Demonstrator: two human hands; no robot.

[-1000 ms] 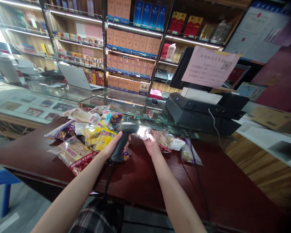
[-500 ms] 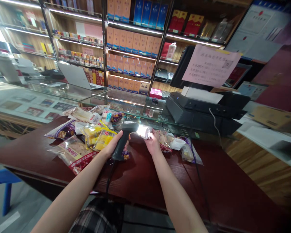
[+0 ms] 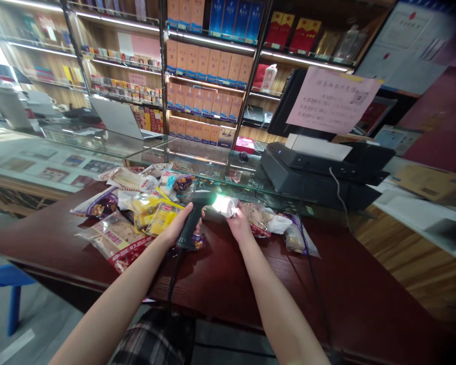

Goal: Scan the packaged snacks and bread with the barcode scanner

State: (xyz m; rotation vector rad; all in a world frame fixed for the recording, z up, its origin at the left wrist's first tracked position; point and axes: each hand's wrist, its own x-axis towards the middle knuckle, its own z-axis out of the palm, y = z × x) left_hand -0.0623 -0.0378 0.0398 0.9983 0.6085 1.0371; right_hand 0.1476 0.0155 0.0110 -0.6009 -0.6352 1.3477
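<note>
My left hand (image 3: 179,226) is wrapped round the handle of a black barcode scanner (image 3: 191,223), its head turned to the right. From the scanner a bright light falls on a small whitish package (image 3: 225,205), which my right hand (image 3: 238,223) grips by its right end. Glare washes out the package's print, so its exact kind cannot be made out. Beside my left hand lies a heap of packaged snacks, among them yellow packs (image 3: 163,218) and a red-and-clear bread bag (image 3: 116,238). Right of my right hand are more bagged snacks (image 3: 257,218) and a purple-edged clear bag (image 3: 298,235).
A dark red wooden desk (image 3: 220,284) carries the packs, with a glass counter (image 3: 197,152) behind it. A black printer-like machine (image 3: 311,172) and a monitor with a pink notice (image 3: 330,101) stand right. The scanner's cable (image 3: 172,284) hangs over the desk's front edge.
The light on the package now has a greenish glow near the scanner head. Both hands keep their holds and have hardly moved; the view has shifted slightly.
</note>
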